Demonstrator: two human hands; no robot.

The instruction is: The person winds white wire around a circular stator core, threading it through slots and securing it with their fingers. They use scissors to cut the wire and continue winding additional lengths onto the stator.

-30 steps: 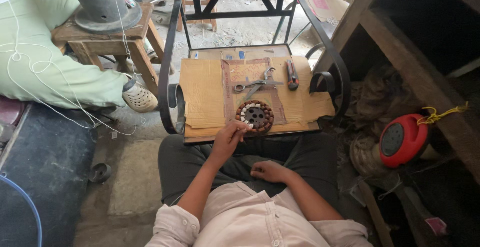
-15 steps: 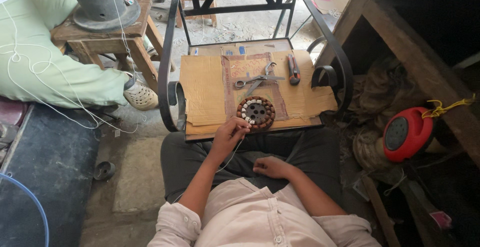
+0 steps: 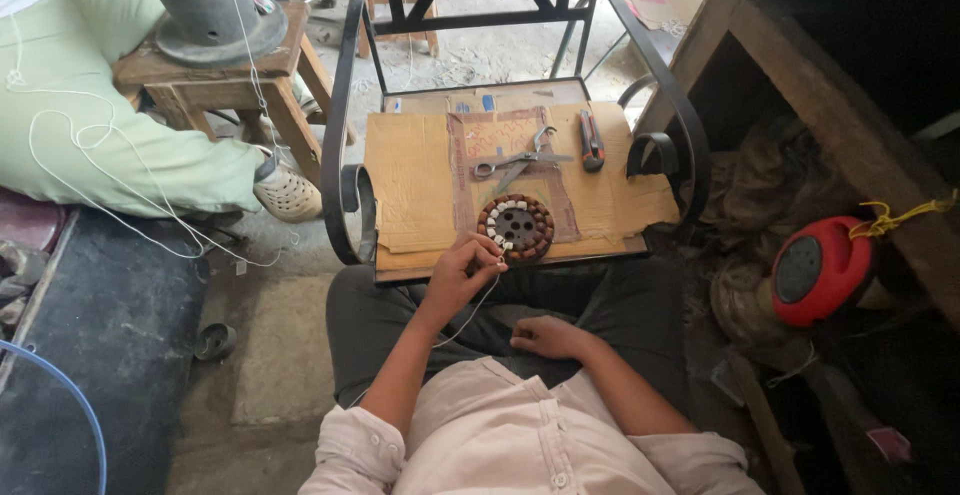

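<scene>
Left hand (image 3: 466, 273): yours, fingers pinched on a thin white cord (image 3: 470, 310) at the stator's 7 o'clock edge.
Right hand (image 3: 545, 337): resting on your lap, fingers loosely curled; cannot tell if it grips the cord.
Stator (image 3: 516, 227): round wound motor core, white-capped coils on its left half, lying flat on the cardboard sheet (image 3: 420, 175), near edge, centre.
Counter: a metal chair (image 3: 345, 135) seat serves here, cardboard on top.
Scissors (image 3: 515, 163): at 12 o'clock of the stator, just beyond it.
Utility knife (image 3: 591, 141): at 1 o'clock, apart from the scissors.
Red reel (image 3: 818, 270): at 3 o'clock, well apart.
Other person: green sleeve (image 3: 120, 155) at 9 o'clock, by a wooden stool (image 3: 230, 80).
</scene>
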